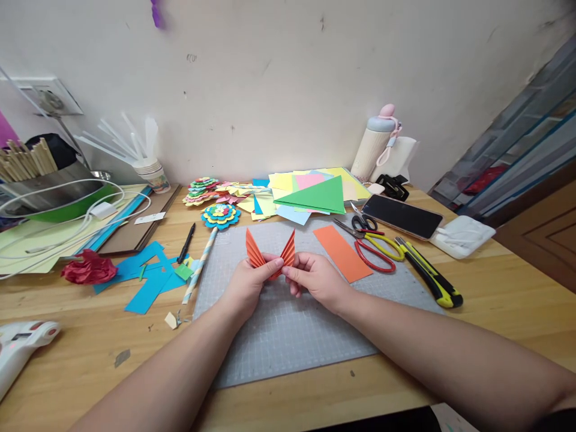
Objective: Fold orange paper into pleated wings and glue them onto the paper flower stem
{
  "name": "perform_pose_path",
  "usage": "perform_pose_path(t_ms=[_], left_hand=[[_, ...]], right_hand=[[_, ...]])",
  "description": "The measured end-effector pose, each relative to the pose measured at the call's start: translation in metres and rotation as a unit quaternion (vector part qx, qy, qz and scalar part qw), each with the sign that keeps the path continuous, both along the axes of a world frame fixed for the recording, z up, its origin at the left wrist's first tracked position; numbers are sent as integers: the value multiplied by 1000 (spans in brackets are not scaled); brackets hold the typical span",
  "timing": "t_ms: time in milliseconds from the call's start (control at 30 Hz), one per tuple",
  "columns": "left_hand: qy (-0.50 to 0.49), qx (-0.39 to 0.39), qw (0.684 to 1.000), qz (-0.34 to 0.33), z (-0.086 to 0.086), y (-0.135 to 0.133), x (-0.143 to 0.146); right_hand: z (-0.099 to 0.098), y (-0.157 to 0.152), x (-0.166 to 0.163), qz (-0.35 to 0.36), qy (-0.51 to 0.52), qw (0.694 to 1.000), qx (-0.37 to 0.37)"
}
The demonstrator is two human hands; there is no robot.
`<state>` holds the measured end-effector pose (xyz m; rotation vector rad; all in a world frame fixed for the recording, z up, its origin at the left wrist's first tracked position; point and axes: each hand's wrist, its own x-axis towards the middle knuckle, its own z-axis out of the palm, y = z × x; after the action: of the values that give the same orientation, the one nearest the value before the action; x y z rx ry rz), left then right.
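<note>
A pleated piece of orange paper (255, 250) is held up over the grey cutting mat (279, 336), its two fanned ends spread upward in a V. My left hand (252, 281) grips its folded middle between thumb and fingers. My right hand (317, 279) pinches the same paper from the right, thumb and fingertips close to the left thumb. Fingers partly cover the lower part of the folds. Flat on the mat, just right of my right hand, lies an orange paper strip (342, 254).
Scissors (375, 249), a yellow-black utility knife (429, 273) and a phone (402, 216) lie at right. Behind the mat are coloured papers (315, 195) and a layered paper flower (220, 215). Blue scraps (150, 285), a black pen (186, 243) and a glue gun (27, 342) are at left.
</note>
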<state>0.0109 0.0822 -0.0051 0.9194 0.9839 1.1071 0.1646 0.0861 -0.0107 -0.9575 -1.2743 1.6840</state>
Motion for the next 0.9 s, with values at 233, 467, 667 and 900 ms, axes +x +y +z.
perform_pose_path(t_ms=[233,467,667,900], left_hand=[[-46,2,999,17,1,-1,4],[-80,-5,997,-6,5,-4,7],[-127,-36,990,58,-3,5,-3],[-114,-46,992,21,2,1,-1]], right_hand=[[4,-3,-4,-15,11,999,-26],[3,-3,-3,-13,21,1000,-17],[4,-7,-2,6,34,999,15],[1,-6,-1,5,41,999,13]])
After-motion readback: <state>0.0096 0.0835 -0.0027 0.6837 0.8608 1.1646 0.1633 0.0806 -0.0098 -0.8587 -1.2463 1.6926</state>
